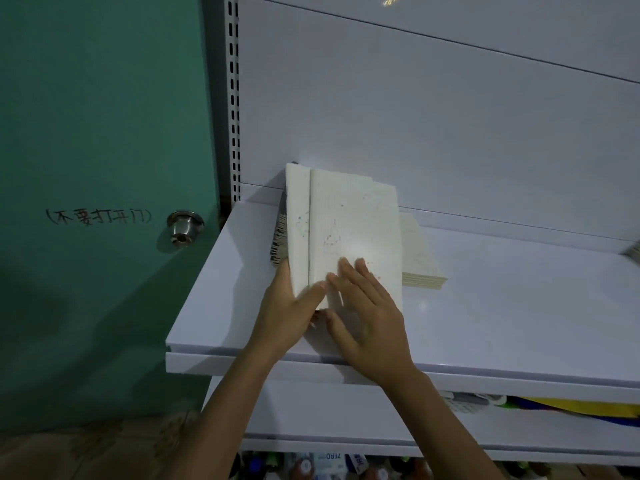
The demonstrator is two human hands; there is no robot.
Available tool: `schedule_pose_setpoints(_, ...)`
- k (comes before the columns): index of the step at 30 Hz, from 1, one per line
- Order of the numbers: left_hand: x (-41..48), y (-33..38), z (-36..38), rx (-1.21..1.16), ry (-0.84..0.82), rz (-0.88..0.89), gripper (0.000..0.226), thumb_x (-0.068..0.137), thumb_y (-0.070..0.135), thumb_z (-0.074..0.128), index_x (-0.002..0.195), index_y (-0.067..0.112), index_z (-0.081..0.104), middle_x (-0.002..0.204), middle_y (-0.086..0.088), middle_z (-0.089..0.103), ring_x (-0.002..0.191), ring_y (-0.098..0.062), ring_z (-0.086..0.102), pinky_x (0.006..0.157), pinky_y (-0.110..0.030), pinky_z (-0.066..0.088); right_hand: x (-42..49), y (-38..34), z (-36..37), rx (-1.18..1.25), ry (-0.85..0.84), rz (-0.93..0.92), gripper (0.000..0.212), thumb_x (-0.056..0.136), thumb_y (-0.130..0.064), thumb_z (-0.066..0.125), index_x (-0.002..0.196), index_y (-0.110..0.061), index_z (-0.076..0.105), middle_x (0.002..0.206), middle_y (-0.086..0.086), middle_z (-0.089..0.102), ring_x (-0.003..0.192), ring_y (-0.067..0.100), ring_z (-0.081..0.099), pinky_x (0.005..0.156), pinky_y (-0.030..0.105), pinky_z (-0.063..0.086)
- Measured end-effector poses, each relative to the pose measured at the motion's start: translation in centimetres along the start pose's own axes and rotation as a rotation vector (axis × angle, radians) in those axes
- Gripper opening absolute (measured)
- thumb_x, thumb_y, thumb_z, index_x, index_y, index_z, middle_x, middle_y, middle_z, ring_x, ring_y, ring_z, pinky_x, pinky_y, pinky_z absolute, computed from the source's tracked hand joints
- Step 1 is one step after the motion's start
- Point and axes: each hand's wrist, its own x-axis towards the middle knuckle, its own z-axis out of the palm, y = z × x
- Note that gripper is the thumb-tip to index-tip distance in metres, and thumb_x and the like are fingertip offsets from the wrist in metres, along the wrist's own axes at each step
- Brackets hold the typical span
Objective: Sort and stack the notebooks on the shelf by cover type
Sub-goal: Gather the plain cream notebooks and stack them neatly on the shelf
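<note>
A bundle of cream-covered notebooks [349, 226] with faint coloured drawings stands tilted on the white shelf [502, 299], at its left end. My left hand [294, 306] grips the bundle's lower left edge, thumb across the front cover. My right hand [367, 306] lies flat with straight fingers on the front cover's lower part. Behind the bundle, a low stack of cream notebooks [422, 265] lies flat on the shelf. At the bundle's left side, the edges of several more notebooks [278, 244] show, darker and ribbed.
A green door [104, 168] with a metal knob [183, 226] and handwriting stands left of the shelf unit. A slotted upright [233, 98] marks the shelf's left edge. Lower shelves hold colourful items [571, 408] and bottles [329, 465]. Something small peeks in at the far right [633, 251].
</note>
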Motion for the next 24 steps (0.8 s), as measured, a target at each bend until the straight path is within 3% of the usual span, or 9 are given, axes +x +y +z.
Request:
schedule_pose_setpoints(3, -0.2, -0.1, 0.1, 0.055, -0.009, 0.06, 0.037, 0.091, 0.022, 0.059, 0.119, 0.041, 0.045, 0.108, 0.017, 0.063, 0.094, -0.002, 0.062, 0.07, -0.028, 0.058, -0.1, -0.1, -0.1, 0.038, 0.014, 0.052, 0.043, 0.092, -0.035, 0.053, 0.128, -0.014, 0.059, 0.143, -0.002, 0.047, 0.138, 0.015, 0.036, 0.111, 0.036, 0.034)
schedule_pose_setpoints(6, -0.6, 0.3, 0.1, 0.105, 0.003, 0.095, 0.032, 0.093, 0.023, 0.056, 0.117, 0.039, 0.044, 0.108, 0.013, 0.062, 0.092, -0.009, 0.063, 0.064, -0.025, 0.055, 0.1, -0.3, -0.2, 0.015, 0.013, 0.04, 0.04, 0.092, -0.032, 0.055, 0.127, -0.013, 0.06, 0.141, 0.0, 0.049, 0.137, 0.016, 0.038, 0.109, 0.039, 0.039)
schedule_pose_setpoints(10, -2.5, 1.2, 0.8, 0.184, 0.09, 0.176, 0.02, 0.095, 0.025, 0.053, 0.105, 0.041, 0.045, 0.101, 0.018, 0.059, 0.089, 0.005, 0.061, 0.062, -0.019, 0.055, -1.6, -0.7, -1.4, 0.031, -0.029, 0.039, 0.042, 0.096, -0.033, 0.05, 0.133, -0.014, 0.054, 0.145, 0.0, 0.044, 0.139, 0.014, 0.035, 0.112, 0.033, 0.033)
schedule_pose_setpoints(13, -5.2, 2.0, 2.3, 0.072, 0.089, 0.19, 0.014, 0.094, 0.033, 0.053, 0.103, 0.043, 0.049, 0.094, 0.02, 0.063, 0.085, -0.002, 0.065, 0.055, -0.021, 0.054, -4.5, -0.1, -4.0, 0.145, 0.125, 0.232, 0.042, 0.095, -0.037, 0.05, 0.135, -0.023, 0.049, 0.145, -0.004, 0.043, 0.137, 0.008, 0.035, 0.111, 0.027, 0.031)
schedule_pose_setpoints(15, -7.5, 2.3, 3.9, -0.01, 0.04, 0.184, 0.016, 0.09, 0.037, 0.052, 0.104, 0.045, 0.053, 0.098, 0.019, 0.065, 0.088, -0.007, 0.066, 0.06, -0.025, 0.056, -6.7, 0.6, -6.7, 0.314, 0.254, 0.472, 0.042, 0.094, -0.045, 0.052, 0.134, -0.033, 0.045, 0.14, -0.016, 0.044, 0.13, 0.003, 0.04, 0.106, 0.027, 0.036)
schedule_pose_setpoints(17, -9.7, 2.6, 6.1, -0.089, -0.034, 0.17, 0.02, 0.089, 0.035, 0.053, 0.108, 0.041, 0.055, 0.102, 0.012, 0.067, 0.092, -0.012, 0.066, 0.066, -0.03, 0.057, -8.4, 1.7, -10.1, 0.608, 0.277, 0.692, 0.046, 0.087, -0.05, 0.056, 0.13, -0.036, 0.049, 0.129, -0.02, 0.054, 0.118, 0.004, 0.052, 0.095, 0.033, 0.049)
schedule_pose_setpoints(20, -12.6, 2.6, 10.3, -0.175, -0.216, 0.074, 0.028, 0.09, 0.029, 0.054, 0.117, 0.026, 0.052, 0.104, -0.003, 0.068, 0.086, -0.026, 0.069, 0.061, -0.028, 0.056, -11.4, 4.0, -15.2, 0.909, 0.198, 0.847, 0.022, 0.091, -0.043, 0.056, 0.112, -0.036, 0.062, 0.103, -0.014, 0.071, 0.088, 0.004, 0.068, 0.06, 0.022, 0.057)
schedule_pose_setpoints(22, -14.4, 2.4, 13.7, -0.187, -0.384, -0.009, 0.032, 0.093, 0.025, 0.055, 0.124, 0.025, 0.046, 0.108, -0.002, 0.069, 0.085, -0.027, 0.07, 0.061, -0.028, 0.057, -14.2, 5.9, -18.6, 1.041, 0.208, 0.873, 0.02, 0.094, -0.033, 0.056, 0.112, -0.031, 0.062, 0.106, -0.008, 0.072, 0.091, 0.009, 0.069, 0.063, 0.023, 0.057)
schedule_pose_setpoints(24, -16.1, 2.0, 17.2, -0.167, -0.512, -0.069, 0.04, 0.092, 0.018, 0.053, 0.127, 0.034, 0.041, 0.116, 0.013, 0.066, 0.097, -0.019, 0.068, 0.069, -0.028, 0.058, -17.5, 7.5, -21.9, 1.077, 0.255, 0.869, 0.03, 0.088, -0.03, 0.059, 0.118, -0.028, 0.06, 0.112, -0.002, 0.071, 0.098, 0.017, 0.069, 0.072, 0.029, 0.058)
